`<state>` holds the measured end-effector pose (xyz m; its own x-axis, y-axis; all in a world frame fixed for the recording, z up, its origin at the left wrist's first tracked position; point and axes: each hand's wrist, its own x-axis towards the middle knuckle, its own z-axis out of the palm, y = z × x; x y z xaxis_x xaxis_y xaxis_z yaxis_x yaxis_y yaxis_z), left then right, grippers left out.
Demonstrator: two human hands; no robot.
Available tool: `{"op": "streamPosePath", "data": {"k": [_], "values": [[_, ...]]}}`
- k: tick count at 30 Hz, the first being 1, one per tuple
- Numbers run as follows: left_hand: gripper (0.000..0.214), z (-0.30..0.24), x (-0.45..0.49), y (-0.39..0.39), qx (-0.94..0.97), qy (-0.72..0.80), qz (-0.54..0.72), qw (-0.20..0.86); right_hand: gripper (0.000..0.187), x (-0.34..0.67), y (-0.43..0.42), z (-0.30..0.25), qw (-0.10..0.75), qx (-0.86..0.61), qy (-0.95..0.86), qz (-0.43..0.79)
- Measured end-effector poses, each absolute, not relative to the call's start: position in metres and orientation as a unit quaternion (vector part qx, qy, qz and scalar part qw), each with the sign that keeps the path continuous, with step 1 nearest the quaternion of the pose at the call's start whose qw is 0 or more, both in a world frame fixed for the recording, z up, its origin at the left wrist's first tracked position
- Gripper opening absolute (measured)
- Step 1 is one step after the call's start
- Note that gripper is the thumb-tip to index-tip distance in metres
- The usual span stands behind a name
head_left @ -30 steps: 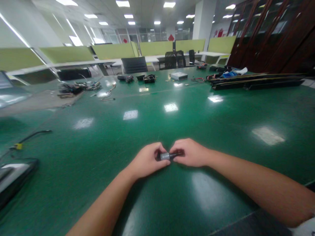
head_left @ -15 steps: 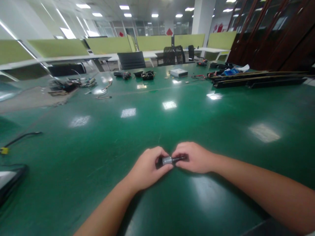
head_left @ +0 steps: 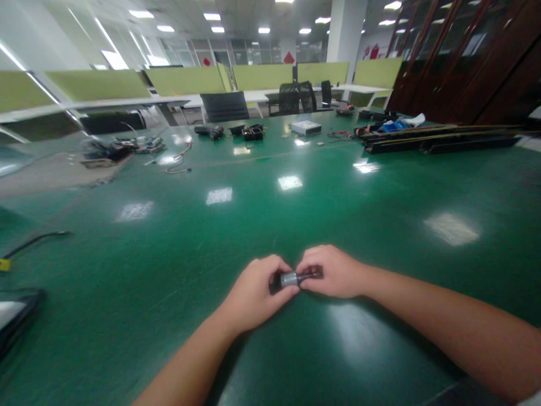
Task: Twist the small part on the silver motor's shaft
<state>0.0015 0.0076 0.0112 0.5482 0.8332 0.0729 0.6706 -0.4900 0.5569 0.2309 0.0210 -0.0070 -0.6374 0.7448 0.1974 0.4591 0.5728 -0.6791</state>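
Observation:
Low in the middle of the view, my left hand (head_left: 257, 290) is closed round a small silver-and-black cylinder (head_left: 289, 278), thumb in front and fingers behind. Its exact kind is too small to tell. From the cylinder's right end runs a thin dark part (head_left: 310, 275), pinched between the thumb and fingers of my right hand (head_left: 332, 270). Whether that part is joined to the cylinder or a separate piece, I cannot tell. Both hands rest close together, low over the green tabletop (head_left: 253, 231).
A black-framed device (head_left: 21, 316) and a black cable with a yellow tag (head_left: 36, 241) lie at the left. Farther back are tangled electronics (head_left: 122, 148), a dark power tool (head_left: 209, 132), a pale box (head_left: 306, 128) and long black rails (head_left: 443, 141).
The hands and the cylinder stay in nearly the same pose. A little more of the cylinder's silver side shows, and the whole view has shifted slightly.

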Motion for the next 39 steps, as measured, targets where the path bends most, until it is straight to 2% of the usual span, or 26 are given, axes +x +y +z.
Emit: {"op": "streamPosePath", "data": {"k": [22,34,39], "values": [[0.020,0.002,-0.001,0.011,0.848,0.440,0.178,0.235,0.012,0.236,0.020,-0.009,0.226,-0.342,-0.867,0.284],[0.019,0.001,0.002,0.011,0.846,0.443,0.178,0.238,0.015,0.250,0.020,-0.003,0.187,-0.348,-0.882,0.258],[0.019,0.002,0.002,0.011,0.846,0.441,0.178,0.240,0.010,0.253,0.022,-0.002,0.185,-0.358,-0.875,0.268]]}}
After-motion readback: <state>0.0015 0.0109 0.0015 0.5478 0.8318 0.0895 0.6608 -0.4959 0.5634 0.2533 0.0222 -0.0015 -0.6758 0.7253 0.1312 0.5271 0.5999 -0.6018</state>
